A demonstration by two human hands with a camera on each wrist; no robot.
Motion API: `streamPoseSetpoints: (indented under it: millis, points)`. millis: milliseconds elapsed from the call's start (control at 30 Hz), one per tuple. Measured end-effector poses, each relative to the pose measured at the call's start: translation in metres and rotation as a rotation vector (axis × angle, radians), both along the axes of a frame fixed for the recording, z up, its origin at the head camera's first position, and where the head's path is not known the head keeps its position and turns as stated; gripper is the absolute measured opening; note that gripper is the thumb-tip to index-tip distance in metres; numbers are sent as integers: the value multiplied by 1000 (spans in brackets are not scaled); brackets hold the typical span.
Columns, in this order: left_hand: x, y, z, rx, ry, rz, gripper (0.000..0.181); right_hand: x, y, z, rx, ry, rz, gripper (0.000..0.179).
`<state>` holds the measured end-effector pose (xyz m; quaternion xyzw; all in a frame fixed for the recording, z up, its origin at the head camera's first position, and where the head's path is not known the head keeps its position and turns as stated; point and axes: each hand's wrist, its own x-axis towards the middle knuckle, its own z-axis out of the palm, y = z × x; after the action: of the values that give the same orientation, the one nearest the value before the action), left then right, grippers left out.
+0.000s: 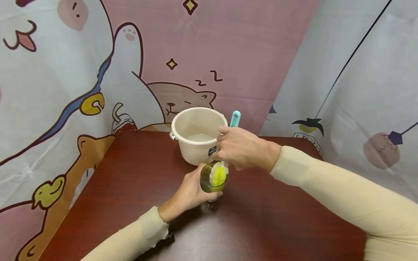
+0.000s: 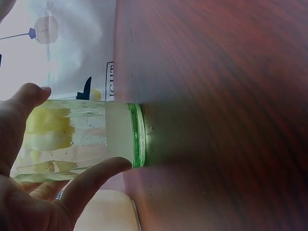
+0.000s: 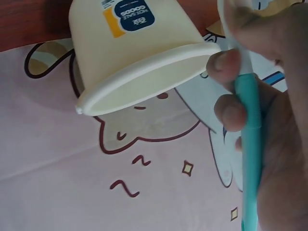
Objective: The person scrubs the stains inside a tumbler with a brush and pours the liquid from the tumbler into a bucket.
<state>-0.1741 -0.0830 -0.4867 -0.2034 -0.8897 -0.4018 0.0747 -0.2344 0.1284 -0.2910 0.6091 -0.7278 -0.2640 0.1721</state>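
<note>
My left hand grips a green-tinted drinking glass low over the table, its mouth tilted toward the head camera. In the left wrist view, thumb and fingers wrap the glass, and a little cloudy liquid lies near its thick green base. My right hand holds a sponge cup brush by its turquoise handle, whose loop end sticks up past the knuckles. The yellow and white sponge head of this brush sits inside the glass mouth. Fingers curl round the handle in the right wrist view.
Just beyond both hands, a cream bucket with a dark label stands at the back of the reddish-brown table; some water shows at its bottom. A cartoon-printed cloth hangs behind the table's far edge. Small wet spots mark the tabletop.
</note>
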Motion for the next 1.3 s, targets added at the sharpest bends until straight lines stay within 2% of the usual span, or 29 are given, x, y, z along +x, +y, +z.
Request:
streamPoseSetpoints:
  millis: [433, 633, 733, 1000, 1167, 1300]
  points:
    - [0, 1, -2, 1, 6, 8, 79, -4, 30, -9, -120, -119, 86, 32]
    - [2, 2, -4, 9, 6, -1, 80, 3, 41, -20, -200, -176, 62, 32]
    - [3, 3, -4, 16, 4, 2, 80, 6, 43, -29, -255, -178, 45, 32]
    - [4, 5, -2, 51, 12, 2, 80, 16, 39, -50, -368, -77, -3, 30]
    - [3, 5, -2, 52, 23, 13, 80, 19, 29, -50, -370, 29, -33, 23]
    - [3, 4, -1, 34, 10, 18, 81, 22, 20, -45, -322, 129, -31, 23]
